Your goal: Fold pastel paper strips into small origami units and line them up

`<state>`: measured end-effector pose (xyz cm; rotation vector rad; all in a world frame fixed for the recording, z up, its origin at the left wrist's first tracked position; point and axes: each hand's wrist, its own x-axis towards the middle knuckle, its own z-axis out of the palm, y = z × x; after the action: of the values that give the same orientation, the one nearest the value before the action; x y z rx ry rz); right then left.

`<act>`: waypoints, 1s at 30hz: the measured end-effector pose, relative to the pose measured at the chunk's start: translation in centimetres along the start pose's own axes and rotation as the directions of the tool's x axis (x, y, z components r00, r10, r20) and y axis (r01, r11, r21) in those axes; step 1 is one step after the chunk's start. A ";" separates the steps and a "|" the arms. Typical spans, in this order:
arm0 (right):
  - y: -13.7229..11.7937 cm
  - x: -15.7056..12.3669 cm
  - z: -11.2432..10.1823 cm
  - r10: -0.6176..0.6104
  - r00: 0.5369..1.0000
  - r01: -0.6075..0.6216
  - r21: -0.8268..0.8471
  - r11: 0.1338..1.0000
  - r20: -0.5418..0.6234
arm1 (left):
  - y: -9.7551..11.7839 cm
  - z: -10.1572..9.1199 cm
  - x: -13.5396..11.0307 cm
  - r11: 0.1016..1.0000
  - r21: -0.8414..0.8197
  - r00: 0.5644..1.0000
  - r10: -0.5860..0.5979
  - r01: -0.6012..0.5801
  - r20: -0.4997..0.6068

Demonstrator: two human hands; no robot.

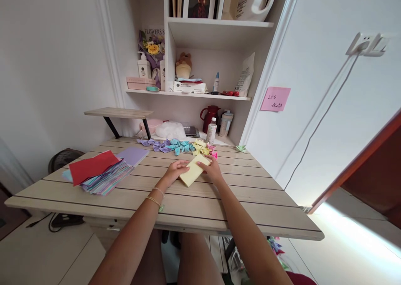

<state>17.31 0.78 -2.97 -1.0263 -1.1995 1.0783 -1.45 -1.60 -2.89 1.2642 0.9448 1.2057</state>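
A pale yellow folded sheet of paper (pixel 193 173) is tilted diagonally above the desk's middle, between both hands. My left hand (pixel 174 171) has its fingers closed on the paper's left edge, with the thumb along the near side. At the far right end, my right hand (pixel 213 168) grips the same paper, its thumb on the top face. Just behind it lies a row of folded paper pieces: purple ones (pixel 160 145), blue ones (pixel 180 146), yellow ones (pixel 201 147) and pink ones (pixel 214 153).
On the left of the slatted desk (pixel 250 193) sits a fanned stack of coloured paper (pixel 108 178) under a red sheet (pixel 93 167). A small green folded piece (pixel 241 148) lies at the right back. A bottle (pixel 211 130) and a red jug (pixel 209 117) stand behind.
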 end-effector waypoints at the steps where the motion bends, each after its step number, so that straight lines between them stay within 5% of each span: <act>1: 0.1 -0.1 0.1 -0.009 1.000 0.009 0.002 1.000 -0.015 | -0.1 0.1 0.0 1.000 0.015 1.000 -0.010 0.010 0.024; 14: -0.4 -0.8 0.8 0.068 0.991 -0.093 0.229 0.969 0.116 | 0.3 0.6 -0.4 0.984 0.093 0.980 -0.160 0.149 0.119; 22: -0.2 -1.2 1.3 0.124 0.984 -0.147 0.197 0.969 0.128 | -0.1 0.4 0.1 0.997 0.003 0.988 -0.075 0.076 -0.136; 30: 0.4 -0.9 1.1 0.116 0.981 -0.141 0.162 0.977 0.153 | 0.0 0.3 0.1 0.995 0.032 0.989 -0.093 0.097 -0.113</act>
<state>16.13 0.01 -3.46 -0.9148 -1.1424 1.3527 -1.12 -1.60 -2.88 1.1772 1.1015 1.1989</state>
